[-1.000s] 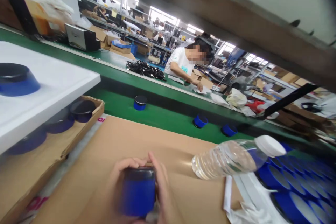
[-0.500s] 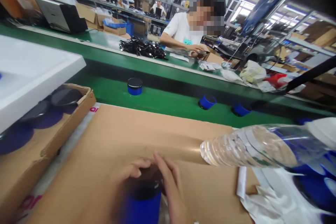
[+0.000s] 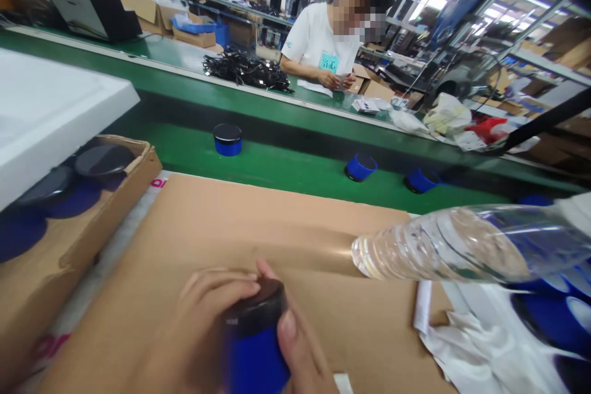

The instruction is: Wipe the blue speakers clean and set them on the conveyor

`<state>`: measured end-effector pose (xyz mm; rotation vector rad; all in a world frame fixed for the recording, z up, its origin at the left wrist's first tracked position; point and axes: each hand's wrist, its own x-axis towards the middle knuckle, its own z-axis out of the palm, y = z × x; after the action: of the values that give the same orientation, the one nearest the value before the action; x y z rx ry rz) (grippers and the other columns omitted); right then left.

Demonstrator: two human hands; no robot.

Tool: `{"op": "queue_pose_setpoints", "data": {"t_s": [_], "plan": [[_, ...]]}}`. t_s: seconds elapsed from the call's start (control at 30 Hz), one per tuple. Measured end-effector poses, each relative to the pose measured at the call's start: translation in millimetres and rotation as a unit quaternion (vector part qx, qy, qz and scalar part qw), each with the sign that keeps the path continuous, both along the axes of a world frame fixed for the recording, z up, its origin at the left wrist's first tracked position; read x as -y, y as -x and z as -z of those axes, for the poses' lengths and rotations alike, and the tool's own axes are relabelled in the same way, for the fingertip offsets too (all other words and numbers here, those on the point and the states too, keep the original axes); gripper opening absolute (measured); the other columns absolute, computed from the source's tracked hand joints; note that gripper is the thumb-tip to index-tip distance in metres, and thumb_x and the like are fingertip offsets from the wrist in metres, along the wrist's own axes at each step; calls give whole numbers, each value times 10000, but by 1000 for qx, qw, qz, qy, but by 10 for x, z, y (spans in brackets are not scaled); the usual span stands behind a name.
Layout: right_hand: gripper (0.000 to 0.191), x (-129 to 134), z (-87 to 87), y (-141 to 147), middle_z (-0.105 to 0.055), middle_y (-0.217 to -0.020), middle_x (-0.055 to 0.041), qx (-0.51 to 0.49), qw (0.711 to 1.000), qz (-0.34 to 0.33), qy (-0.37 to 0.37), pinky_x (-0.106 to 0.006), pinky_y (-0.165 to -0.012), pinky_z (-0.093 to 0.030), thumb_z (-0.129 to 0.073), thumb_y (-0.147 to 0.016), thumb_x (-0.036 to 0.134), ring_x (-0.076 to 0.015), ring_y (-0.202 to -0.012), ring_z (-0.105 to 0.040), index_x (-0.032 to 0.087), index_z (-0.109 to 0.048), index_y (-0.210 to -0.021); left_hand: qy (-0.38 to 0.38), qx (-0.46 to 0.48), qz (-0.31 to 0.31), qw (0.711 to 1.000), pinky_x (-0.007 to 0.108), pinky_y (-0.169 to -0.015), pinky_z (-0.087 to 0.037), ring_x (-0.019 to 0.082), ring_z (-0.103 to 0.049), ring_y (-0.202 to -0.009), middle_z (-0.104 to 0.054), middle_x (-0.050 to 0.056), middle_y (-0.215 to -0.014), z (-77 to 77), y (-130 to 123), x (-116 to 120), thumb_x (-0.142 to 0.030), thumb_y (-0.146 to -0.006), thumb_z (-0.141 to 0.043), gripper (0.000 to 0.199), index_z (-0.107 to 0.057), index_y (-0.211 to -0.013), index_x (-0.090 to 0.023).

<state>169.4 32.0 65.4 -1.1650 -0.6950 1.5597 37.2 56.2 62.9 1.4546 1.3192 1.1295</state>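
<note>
Now, blue jar [image 3: 258,360]: it is low in the middle, over the cardboard sheet [image 3: 221,215]. I cannot tell if it touches the sheet.
Left hand [image 3: 198,308]: it grips the jar from the left, with bent fingers on the black top [image 3: 261,305]. It is a bit blurry.
Right hand [image 3: 305,345]: it curls round the other side and holds on, thumb on the side.
How far: the black top is on. I think this jar is partway done, since both hands are on it and it is not put down.
Box [image 3: 111,209]: on the left, jars with dark tops [image 3: 104,160] sit in it.
Green bench [image 3: 184,160]: three small jars [image 3: 228,140] stand apart on it.
Right side: a clear bottle [image 3: 429,246] is near more blue jars [image 3: 561,320]. I cannot tell if those are done.
</note>
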Motion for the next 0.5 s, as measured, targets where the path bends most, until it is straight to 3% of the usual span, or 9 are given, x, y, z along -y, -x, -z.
{"op": "queue_pose_setpoints", "data": {"t_s": [0.07,0.23,0.33,0.43,0.5], "plan": [[571,6,-17,5,-584,-1460,-3,2,1000,13,-11,-444,-1197,-349,-599,-870,667,-261,-1420,-469,335,-637,-1333,-22,-18,2,1000,470,-906,-633,357,-662,-1151,-740,95,-1067,14,19,-33,-536,-666,-809,591,-658,-1190,-310],[556,-73,-44,-38,-706,-1303,4,5,997,-64,-44,-460,-1051,-537,-494,-878,732,-293,-1277,-619,380,-684,-1265,-71,-45,27,996,454,-942,-624,340,-678,-1145,-746,77,-1123,-1,32,-51,-481,-722,-778,553,-647,-1235,-321],[460,-81,-42,-55,-743,-1229,19,25,997,-66,-30,-440,-975,-595,-453,-937,665,-283,-1200,-675,406,-704,-1223,-126,-63,82,987,368,-1018,-586,244,-703,-1114,-720,-7,-1222,9,116,-63,-378,-826,-688,435,-614,-1255,-396],[423,-51,-44,-26,-697,-1314,43,36,998,-50,-22,-394,-1075,-522,-428,-977,613,-242,-1283,-617,416,-674,-1259,-183,-111,121,969,231,-1081,-507,140,-684,-1152,-671,-94,-1313,17,207,-101,-291,-855,-659,494,-549,-1311,-446],[449,-35,-71,-9,-662,-1363,23,62,997,-9,-43,-392,-1140,-444,-446,-970,625,-230,-1329,-571,397,-630,-1311,-195,-127,134,963,209,-1074,-494,138,-672,-1184,-654,-89,-1348,-5,227,-113,-256,-835,-688,556,-533,-1340,-429]]}}
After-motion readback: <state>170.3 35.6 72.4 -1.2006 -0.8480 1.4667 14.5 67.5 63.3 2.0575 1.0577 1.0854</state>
